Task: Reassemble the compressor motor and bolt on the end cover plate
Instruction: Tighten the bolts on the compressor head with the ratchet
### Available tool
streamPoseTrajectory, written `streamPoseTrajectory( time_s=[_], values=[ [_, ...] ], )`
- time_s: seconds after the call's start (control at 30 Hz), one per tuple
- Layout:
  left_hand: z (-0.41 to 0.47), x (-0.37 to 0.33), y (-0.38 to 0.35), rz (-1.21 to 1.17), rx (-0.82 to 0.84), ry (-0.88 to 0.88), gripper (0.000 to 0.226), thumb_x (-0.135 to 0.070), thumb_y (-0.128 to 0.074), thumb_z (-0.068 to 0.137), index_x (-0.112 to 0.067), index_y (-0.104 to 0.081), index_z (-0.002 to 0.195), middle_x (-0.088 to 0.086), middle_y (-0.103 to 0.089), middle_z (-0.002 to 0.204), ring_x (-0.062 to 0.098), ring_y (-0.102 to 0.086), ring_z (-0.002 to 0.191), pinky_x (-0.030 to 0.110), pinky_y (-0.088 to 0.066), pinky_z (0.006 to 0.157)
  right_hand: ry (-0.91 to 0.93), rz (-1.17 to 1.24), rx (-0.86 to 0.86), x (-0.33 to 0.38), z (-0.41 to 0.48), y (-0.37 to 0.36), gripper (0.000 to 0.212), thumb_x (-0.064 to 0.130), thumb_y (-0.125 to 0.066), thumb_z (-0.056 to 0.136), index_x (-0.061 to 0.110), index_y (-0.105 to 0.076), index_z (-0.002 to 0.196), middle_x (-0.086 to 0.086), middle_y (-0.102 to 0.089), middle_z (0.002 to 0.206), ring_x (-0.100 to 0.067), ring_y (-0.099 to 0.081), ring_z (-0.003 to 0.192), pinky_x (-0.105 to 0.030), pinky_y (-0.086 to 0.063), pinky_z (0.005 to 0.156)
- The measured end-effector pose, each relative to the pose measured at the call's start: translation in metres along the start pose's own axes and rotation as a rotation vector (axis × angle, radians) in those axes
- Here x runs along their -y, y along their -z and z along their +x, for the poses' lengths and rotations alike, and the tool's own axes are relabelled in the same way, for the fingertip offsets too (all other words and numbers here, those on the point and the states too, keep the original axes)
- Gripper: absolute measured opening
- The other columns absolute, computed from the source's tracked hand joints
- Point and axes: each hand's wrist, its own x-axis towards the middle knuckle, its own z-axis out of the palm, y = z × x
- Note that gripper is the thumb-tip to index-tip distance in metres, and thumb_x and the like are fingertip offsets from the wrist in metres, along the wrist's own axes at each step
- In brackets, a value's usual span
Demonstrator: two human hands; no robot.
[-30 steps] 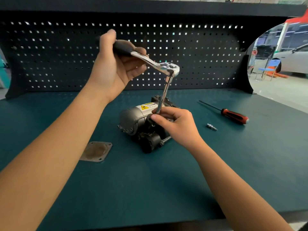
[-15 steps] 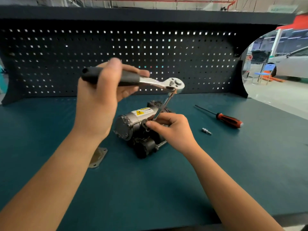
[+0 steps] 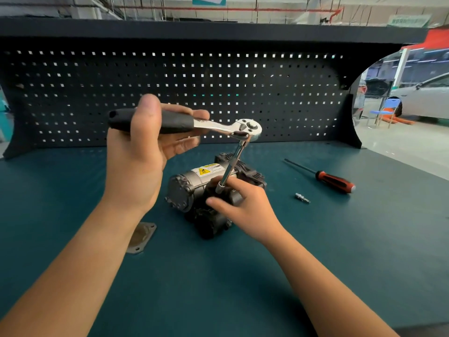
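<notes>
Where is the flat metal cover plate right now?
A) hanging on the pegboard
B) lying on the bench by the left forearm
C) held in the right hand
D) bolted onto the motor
B: the cover plate lies flat on the bench, partly behind the left forearm, apart from the compressor motor.

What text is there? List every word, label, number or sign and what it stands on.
No wording is legible.
Label on the compressor motor: yellow panel with black warning triangle; its print is too small to read.
Green sign under the ceiling, upper right: blurred.
Teal banner at the top edge: blurred.
</notes>
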Motion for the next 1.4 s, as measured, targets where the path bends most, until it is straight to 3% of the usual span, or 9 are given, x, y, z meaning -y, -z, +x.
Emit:
streamPoseTrajectory(
  time_s=[0.07, 0.13, 0.17, 0.27, 0.7, 0.9, 1.13, 1.3, 1.4],
  values=[
    [0.001, 0.0, 0.002, 0.007, 0.016, 0.006, 0.04, -0.051, -0.044, 0.075, -0.024, -0.071, 0.065, 0.0, -0.074, 0.08, 0.019, -0.07, 0.086, 0.027, -0.056, 0.069, -0.009, -0.091, 0.044, -0.005, -0.001, -0.005, 0.056, 0.025, -0.078, 0.074, 0.011, -0.057, 0.124, 0.006, -0.057, 0.127, -0.002, -0.045, 0.118, -0.008, -0.031, 0.098],
    [0.002, 0.0, 0.005, 0.007, 0.027, 0.017, 0.039, -0.051, -0.045, 0.076, -0.024, -0.071, 0.066, 0.001, -0.074, 0.082, 0.02, -0.07, 0.085, 0.027, -0.056, 0.068, -0.069, -0.138, 0.071, -0.007, 0.0, -0.009, 0.076, 0.033, -0.078, 0.073, 0.017, -0.042, 0.139, 0.008, -0.041, 0.143, -0.004, -0.032, 0.133, -0.02, -0.025, 0.111],
    [0.003, 0.0, 0.006, 0.01, 0.033, 0.019, 0.039, -0.05, -0.045, 0.076, -0.024, -0.071, 0.066, 0.001, -0.074, 0.082, 0.02, -0.07, 0.085, 0.027, -0.056, 0.067, -0.094, -0.142, 0.066, -0.009, 0.001, -0.01, 0.078, 0.034, -0.078, 0.073, 0.018, -0.04, 0.14, 0.008, -0.042, 0.143, -0.006, -0.033, 0.134, -0.025, -0.027, 0.112],
    [0.004, 0.001, 0.007, 0.01, 0.054, 0.016, 0.039, -0.05, -0.045, 0.076, -0.024, -0.072, 0.067, 0.0, -0.074, 0.083, 0.02, -0.071, 0.084, 0.026, -0.055, 0.066, -0.127, -0.154, 0.02, -0.013, 0.002, -0.012, 0.073, 0.034, -0.077, 0.074, 0.018, -0.045, 0.137, 0.006, -0.051, 0.136, -0.008, -0.042, 0.128, -0.027, -0.033, 0.107],
    [0.016, 0.006, 0.013, -0.03, 0.134, -0.001, 0.039, -0.048, -0.042, 0.075, -0.026, -0.073, 0.066, -0.004, -0.074, 0.079, 0.014, -0.07, 0.08, 0.021, -0.053, 0.066, -0.117, -0.128, -0.011, -0.016, 0.003, -0.014, 0.06, 0.029, -0.079, 0.073, 0.014, -0.058, 0.127, 0.004, -0.052, 0.137, -0.008, -0.044, 0.129, -0.034, -0.033, 0.109],
    [0.025, 0.012, 0.015, -0.081, 0.146, 0.056, 0.043, -0.047, -0.041, 0.082, -0.024, -0.074, 0.065, -0.002, -0.074, 0.079, 0.014, -0.071, 0.078, 0.019, -0.053, 0.063, -0.139, -0.132, -0.021, -0.017, 0.003, -0.014, 0.063, 0.027, -0.08, 0.072, 0.017, -0.056, 0.13, 0.007, -0.048, 0.141, -0.005, -0.039, 0.132, -0.019, -0.025, 0.11],
    [0.056, 0.019, 0.011, -0.135, 0.14, 0.176, 0.065, -0.042, -0.023, 0.095, -0.021, -0.069, 0.055, 0.001, -0.073, 0.07, 0.012, -0.069, 0.069, 0.019, -0.052, 0.056, -0.138, -0.116, -0.012, -0.016, 0.003, -0.014, 0.057, 0.027, -0.079, 0.072, 0.016, -0.059, 0.126, 0.005, -0.055, 0.134, -0.009, -0.048, 0.126, -0.036, -0.035, 0.107],
    [0.074, 0.031, 0.0, -0.207, 0.121, 0.252, 0.073, -0.044, -0.019, 0.1, -0.02, -0.065, 0.048, 0.002, -0.069, 0.062, 0.012, -0.066, 0.06, 0.02, -0.051, 0.052, -0.127, -0.103, -0.027, -0.016, 0.002, -0.014, 0.057, 0.026, -0.079, 0.072, 0.023, -0.059, 0.125, 0.013, -0.052, 0.136, -0.003, -0.046, 0.126, -0.03, -0.035, 0.108],
    [0.083, 0.038, -0.003, -0.24, 0.151, 0.296, 0.074, -0.047, -0.019, 0.099, -0.019, -0.064, 0.047, 0.001, -0.068, 0.06, 0.011, -0.065, 0.058, 0.019, -0.051, 0.05, -0.102, -0.1, -0.036, -0.016, 0.002, -0.014, 0.053, 0.025, -0.079, 0.071, 0.026, -0.062, 0.121, 0.019, -0.052, 0.133, 0.01, -0.043, 0.118, -0.03, -0.035, 0.107]
  ],
)
